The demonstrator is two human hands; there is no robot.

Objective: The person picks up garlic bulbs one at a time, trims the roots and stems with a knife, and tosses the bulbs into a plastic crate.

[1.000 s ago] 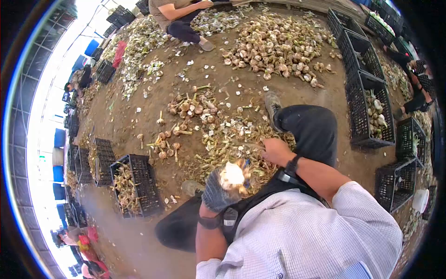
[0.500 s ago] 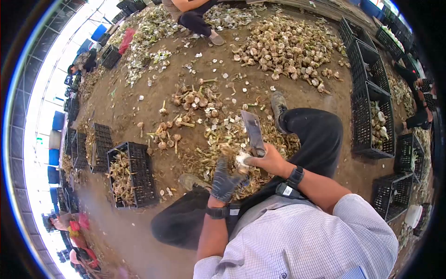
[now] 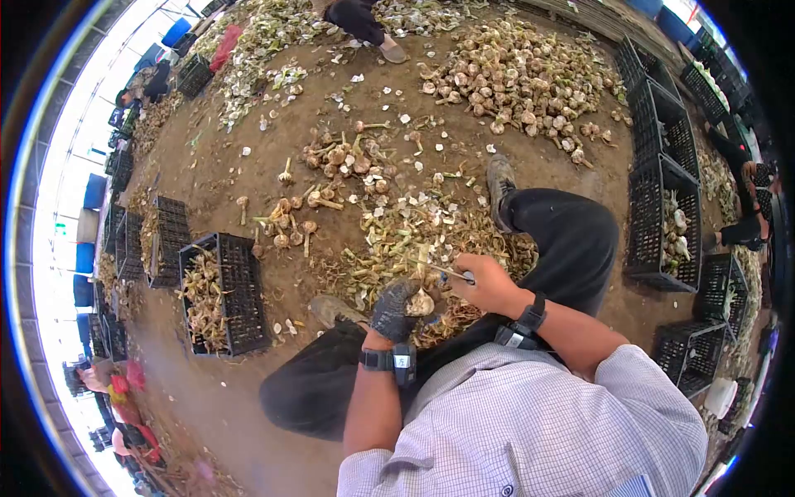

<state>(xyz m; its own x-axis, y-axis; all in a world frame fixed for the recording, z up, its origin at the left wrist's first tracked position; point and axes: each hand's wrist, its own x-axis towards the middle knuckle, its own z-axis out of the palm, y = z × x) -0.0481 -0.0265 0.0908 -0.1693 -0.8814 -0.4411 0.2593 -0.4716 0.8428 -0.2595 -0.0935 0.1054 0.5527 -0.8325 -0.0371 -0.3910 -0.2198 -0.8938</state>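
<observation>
My left hand point(image 3: 392, 310), in a dark glove, is closed on a garlic bulb point(image 3: 421, 304) whose pale stem points away from me. Bare and wrapped round the handle, my right hand point(image 3: 489, 283) grips a cleaver point(image 3: 437, 267), its blade seen nearly edge-on. The blade reaches left across the stem in this view, just above the bulb. Below both hands, between my boots, lies a heap of cut stems and papery skins point(image 3: 397, 240).
Loose garlic bulbs point(image 3: 344, 157) lie ahead, with a larger garlic pile point(image 3: 522, 79) beyond. A black crate point(image 3: 244, 294) of stems stands left; another crate point(image 3: 650, 224) holding garlic stands right. A person's shoe point(image 3: 392, 53) shows at the top, and other people are at both sides.
The cleaver has turned from showing its broad face to nearly edge-on across the stem. My right hand has moved off the bulb, which stays in my left hand.
</observation>
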